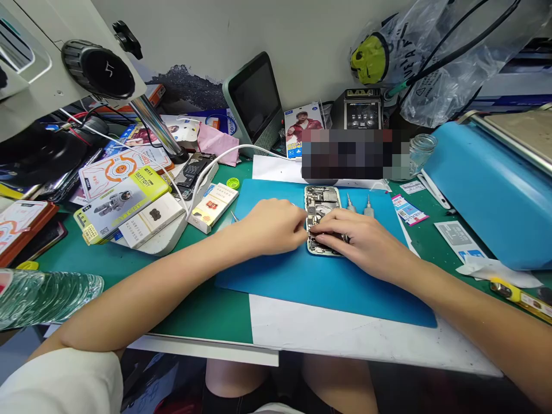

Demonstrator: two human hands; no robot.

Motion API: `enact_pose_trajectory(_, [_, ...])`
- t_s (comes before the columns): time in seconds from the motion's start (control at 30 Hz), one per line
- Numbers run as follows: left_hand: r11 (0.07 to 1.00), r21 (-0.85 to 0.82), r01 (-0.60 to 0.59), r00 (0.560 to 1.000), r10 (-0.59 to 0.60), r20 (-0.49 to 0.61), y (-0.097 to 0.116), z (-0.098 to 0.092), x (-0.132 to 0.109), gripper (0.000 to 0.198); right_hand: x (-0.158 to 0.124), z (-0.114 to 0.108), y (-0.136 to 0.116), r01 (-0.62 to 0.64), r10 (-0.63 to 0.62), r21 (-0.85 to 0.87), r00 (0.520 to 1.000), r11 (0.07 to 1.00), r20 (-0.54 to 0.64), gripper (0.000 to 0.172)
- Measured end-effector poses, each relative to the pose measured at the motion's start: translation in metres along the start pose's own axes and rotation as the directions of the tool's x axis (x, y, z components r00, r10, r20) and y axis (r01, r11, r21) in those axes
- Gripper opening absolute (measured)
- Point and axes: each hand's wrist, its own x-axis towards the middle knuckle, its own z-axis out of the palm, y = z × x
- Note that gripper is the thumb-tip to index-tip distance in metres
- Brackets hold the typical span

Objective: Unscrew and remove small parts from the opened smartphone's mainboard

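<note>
An opened smartphone (323,196) lies on the blue work mat (310,287), its circuit board and inner parts exposed. My left hand (276,227) is closed beside the phone's left edge, its fingertips curled toward it; whatever it pinches is hidden. Across the lower right half of the phone rests my right hand (360,236), thumb and fingers drawn together on the inner parts. Two slim pointed tools (368,208) lie just beyond my right hand, their tips facing away from me.
Left stand a microscope (99,69), boxes including a yellow battery box (123,204), and a water bottle (47,296). A smart display (254,98) is at the back. On the right are a blue machine (487,195), a glass jar (422,152) and a yellow cutter (517,293). A white cable (233,150) crosses behind.
</note>
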Motion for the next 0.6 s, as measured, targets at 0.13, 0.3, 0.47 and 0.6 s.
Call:
enact_pose_trajectory(0.13, [0.992, 0.118, -0.038, 0.993, 0.051, -0.105, 0.032, 0.014, -0.027, 0.016, -0.003, 0.006, 0.002, 0.093, -0.094, -0.013, 0.995, 0.996, -0.040, 0.027])
enact_pose_trajectory(0.3, [0.964, 0.204, -0.170, 0.956, 0.211, -0.203, 0.050, 0.047, -0.060, 0.014, -0.008, 0.009, 0.001, 0.179, -0.186, -0.078, 0.978, 0.981, -0.098, 0.026])
enact_pose_trajectory(0.47, [0.962, 0.228, -0.152, 0.907, 0.227, -0.355, 0.036, 0.064, -0.059, 0.050, -0.013, 0.010, 0.002, 0.237, -0.253, -0.139, 0.961, 0.961, -0.112, 0.023])
enact_pose_trajectory(0.6, [0.960, 0.228, -0.161, 0.880, 0.244, -0.406, 0.033, 0.068, -0.051, 0.051, -0.014, 0.011, 0.003, 0.258, -0.278, -0.164, 0.954, 0.952, -0.116, 0.023])
